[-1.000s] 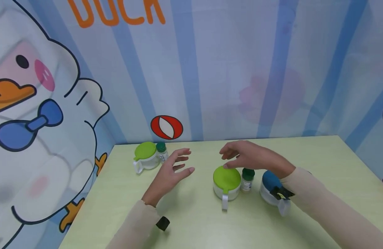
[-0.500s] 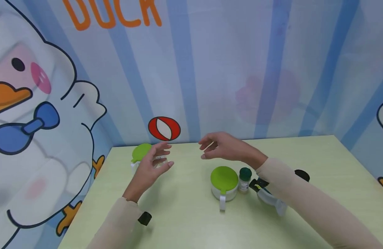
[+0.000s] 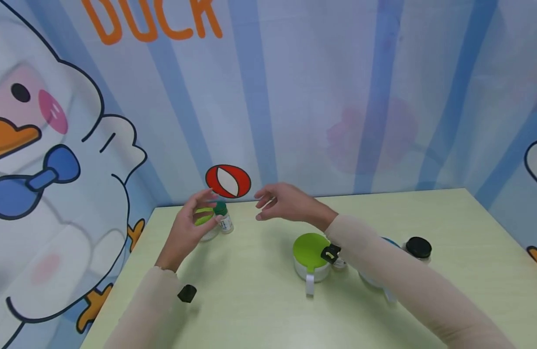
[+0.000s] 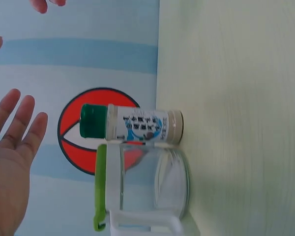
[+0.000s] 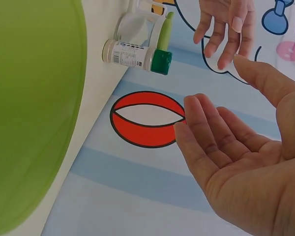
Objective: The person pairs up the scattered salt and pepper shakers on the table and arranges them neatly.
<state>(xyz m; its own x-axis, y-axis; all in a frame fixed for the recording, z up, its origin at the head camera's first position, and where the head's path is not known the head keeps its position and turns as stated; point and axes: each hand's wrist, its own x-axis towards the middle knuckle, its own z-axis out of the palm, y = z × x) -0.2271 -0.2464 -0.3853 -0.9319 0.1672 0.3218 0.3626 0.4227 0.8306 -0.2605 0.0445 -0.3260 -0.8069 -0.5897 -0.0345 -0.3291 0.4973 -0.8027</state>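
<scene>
My left hand (image 3: 186, 231) hovers in front of a clear jar with a green lid (image 4: 101, 184) and a white handle, partly covering it in the head view. Beside that jar stands a shaker bottle (image 4: 145, 127) with a dark green cap and a printed label. The left fingers are spread and hold nothing. To the right of the bottle, my right hand (image 3: 290, 203) is in the air, fingers loosely bent, touching nothing. Below the right forearm sits a second green-lidded jar (image 3: 309, 249); the small bottle (image 3: 339, 264) next to it is mostly hidden by the sleeve.
Behind the right sleeve, a blue-lidded jar (image 3: 389, 241) is partly hidden. A black-lidded jar (image 3: 418, 247) stands to its right. The pale table (image 3: 251, 300) ends against a printed cloth backdrop (image 3: 303, 97) with a duck picture.
Both hands have moved left, the right one from above the middle green-lidded jar, the left one to in front of the far-left jar. The black-lidded jar has come out from behind the right arm.
</scene>
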